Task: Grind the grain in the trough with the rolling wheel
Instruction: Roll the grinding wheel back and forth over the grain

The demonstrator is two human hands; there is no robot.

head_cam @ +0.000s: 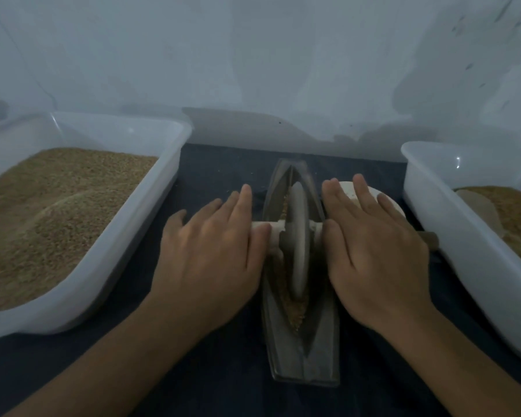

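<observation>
A dark boat-shaped trough lies lengthwise on the cloth in front of me. A grey stone rolling wheel stands upright in its groove, near the middle. Brown grain lies in the groove in front of and behind the wheel. A pale axle runs through the wheel to both sides. My left hand lies palm-down on the left end of the axle, fingers stretched out and apart. My right hand lies flat the same way over the right end, hiding it.
A large white plastic bin full of brown grain stands at the left. Another white bin with some grain stands at the right. A pale round object lies under my right fingers. A dark cloth covers the surface; a wall is close behind.
</observation>
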